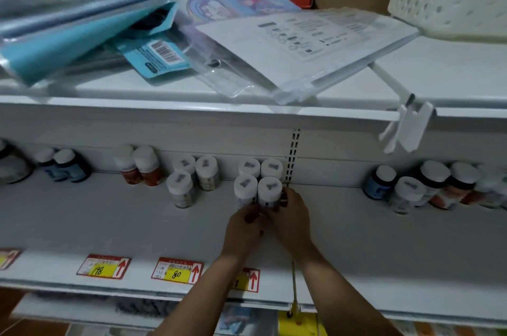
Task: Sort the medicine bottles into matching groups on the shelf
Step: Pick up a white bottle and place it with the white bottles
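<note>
A: Status on the shelf [384, 248]?

B: White retail shelf, bottles along the far wall. Both hands are at a block of four white-capped bottles just left of the slotted upright [291, 160]. Left hand [242, 228] is on the near-left bottle [245, 189], right hand [292, 219] is curled round the near-right bottle [269, 191]. Fingers on both are closed against the bottle bodies; looks like squaring up the block, not lifting. How firm the grip is, I can't tell.

A: Risks?

B: The four stand touching. Push one near bottle too hard and it likely knocks the far pair [260, 167] into the back wall, or tips them. These are tall with narrow bases, so they'd topple easily. Labels are too blurred to read, so a wrong match could slip through.

A: What else is around?

B: Left: a group of three white-capped bottles [192, 179], close enough for an elbow sweep to clip. Further left, two red-labelled bottles [140, 167], then dark blue ones [65, 164]. Far right, a mixed unsorted cluster [428, 187], well apart.

A: Obstructions?

B: The upper shelf [192, 113] overhangs and limits lift height. A plastic document pouch [288, 61] juts over its edge; a white clip [408, 127] hangs down on the right. Price tags [177, 271] along the near lip aren't in the way.
</note>
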`<act>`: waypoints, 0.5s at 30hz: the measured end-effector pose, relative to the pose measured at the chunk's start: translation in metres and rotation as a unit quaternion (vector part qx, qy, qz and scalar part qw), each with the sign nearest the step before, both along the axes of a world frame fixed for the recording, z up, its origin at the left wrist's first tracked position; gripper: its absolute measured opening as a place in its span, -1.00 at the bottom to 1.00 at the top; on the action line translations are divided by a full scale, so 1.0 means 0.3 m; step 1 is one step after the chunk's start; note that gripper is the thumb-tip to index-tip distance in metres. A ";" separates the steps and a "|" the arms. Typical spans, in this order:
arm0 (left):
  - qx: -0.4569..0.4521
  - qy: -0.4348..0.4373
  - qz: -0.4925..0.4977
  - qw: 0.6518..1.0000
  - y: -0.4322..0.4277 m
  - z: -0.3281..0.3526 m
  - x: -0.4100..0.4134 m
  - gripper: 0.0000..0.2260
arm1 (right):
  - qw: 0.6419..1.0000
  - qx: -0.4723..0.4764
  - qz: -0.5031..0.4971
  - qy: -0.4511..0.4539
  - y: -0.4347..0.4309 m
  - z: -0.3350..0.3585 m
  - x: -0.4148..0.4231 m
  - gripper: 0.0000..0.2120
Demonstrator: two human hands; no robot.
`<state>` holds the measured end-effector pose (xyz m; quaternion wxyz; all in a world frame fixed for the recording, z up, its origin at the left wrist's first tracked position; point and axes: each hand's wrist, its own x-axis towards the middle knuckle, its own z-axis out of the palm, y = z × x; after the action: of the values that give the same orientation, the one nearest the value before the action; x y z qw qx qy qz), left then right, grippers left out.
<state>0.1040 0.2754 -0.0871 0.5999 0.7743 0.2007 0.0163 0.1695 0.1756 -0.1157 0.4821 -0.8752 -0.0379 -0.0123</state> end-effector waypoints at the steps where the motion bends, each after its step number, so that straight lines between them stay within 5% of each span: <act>1: -0.001 -0.001 -0.004 1.000 0.003 0.005 -0.002 -0.82 | 1.000 -0.003 -0.003 -0.005 0.004 0.000 0.002 -0.57; 7: -0.011 -0.008 -0.006 1.000 0.044 0.007 -0.009 -0.66 | 1.000 -0.001 -0.025 -0.002 0.027 0.018 -0.004 -0.55; 15: -0.022 -0.028 -0.066 0.997 0.033 0.056 -0.051 -0.72 | 0.993 0.026 -0.112 0.019 -0.032 0.073 -0.176 -0.38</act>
<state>0.0888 0.2853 -0.0704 0.6218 0.7718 0.1328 -0.0056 0.1168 0.1659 -0.0937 0.5006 -0.8614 0.0696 -0.0502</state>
